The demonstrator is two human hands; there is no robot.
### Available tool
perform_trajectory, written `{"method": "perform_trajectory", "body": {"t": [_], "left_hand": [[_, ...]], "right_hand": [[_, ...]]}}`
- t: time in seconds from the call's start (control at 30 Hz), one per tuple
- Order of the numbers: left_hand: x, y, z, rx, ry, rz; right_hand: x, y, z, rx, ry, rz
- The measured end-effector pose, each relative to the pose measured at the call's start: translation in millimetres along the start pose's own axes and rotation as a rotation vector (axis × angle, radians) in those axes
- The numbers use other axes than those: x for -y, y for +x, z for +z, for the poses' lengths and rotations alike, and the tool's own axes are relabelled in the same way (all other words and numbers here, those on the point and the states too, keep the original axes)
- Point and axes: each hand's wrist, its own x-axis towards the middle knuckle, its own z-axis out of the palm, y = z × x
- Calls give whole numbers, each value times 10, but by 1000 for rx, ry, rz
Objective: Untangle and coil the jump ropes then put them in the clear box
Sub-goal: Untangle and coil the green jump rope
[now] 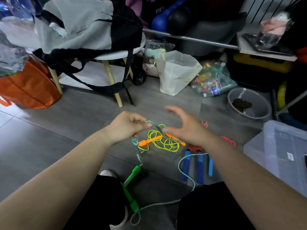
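Motion blurs the right hand, fingers spread. Its forearm hides much of the red-and-white braided rope. The left hand covers part of the green-and-white braided rope it pinches. The clear plastic box runs past the frame's right edge.

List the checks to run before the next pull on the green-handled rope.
1. Left hand grip on the green-white rope: ok, pinched.
2. Right hand free: ok, open and holding nothing.
3. Green handles clear of other ropes: ok, they lie apart by the knees.
4. Green-white rope free of the yellow rope: cannot tell, blurred where they meet.
5. Clear box open: cannot tell.
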Motion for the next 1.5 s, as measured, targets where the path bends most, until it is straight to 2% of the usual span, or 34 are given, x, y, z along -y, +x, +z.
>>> {"method": "perform_trajectory", "body": {"t": [0.03, 0.1, 0.27, 0.33, 0.5, 0.57, 0.63, 0.7, 0.77, 0.8, 0.87, 0.93, 1.0, 1.1, 1.2, 1.3, 1.37, 1.43, 1.5], "left_hand": [[-57, 12, 38, 14, -8, 20], [-122, 29, 60, 4, -39, 43], [-48, -27, -61, 0, -17, 24], [20, -57, -103, -18, -6, 4], [200, -139, -212, -82, -160, -86], [244, -160, -234, -87, -173, -90], [223, -159, -217, -80, -188, -86], [138, -135, -150, -48, -203, -64], [35, -91, -46, -1, -188, -27], [-15, -68, 6, 20, -180, -11], [-106, -32, 95, 56, -187, 12], [-144, -3, 143, 72, -204, 28], [-136, 10, 140, 69, -204, 11], [-25, 4, 72, 63, -160, -43], [163, -22, -44, 12, -67, -85], [317, -37, -148, -47, -47, -130], [354, -34, -164, -55, -60, -130], [324, -20, -138, -30, -72, -123], [277, 18, -72, 11, -72, -112]], "right_hand": [[69, 32, 100, 93, 46, -46], [167, 74, 159, 93, 184, -31], [115, 60, -126, -188, 204, -8], [43, 40, -297, -344, 285, 15], [-323, 40, -733, -731, 520, 134], [-482, 23, -818, -847, 432, 187], [-533, 24, -783, -804, 279, 241], [-501, 7, -637, -647, 104, 273], [-346, -8, -431, -441, -101, 141], [-220, -10, -305, -307, -131, 57], [-18, 7, -76, -26, 4, -41], [90, 42, 65, 92, 221, -27], [63, 99, 70, 2, 274, -8], [-37, 128, -82, -256, 294, 54], [-268, 138, -293, -519, 311, 165], [-502, 124, -437, -698, 270, 281], [-590, 134, -435, -703, 204, 336], [-588, 143, -319, -596, 81, 340], [-481, 150, -131, -446, -105, 233]]}}
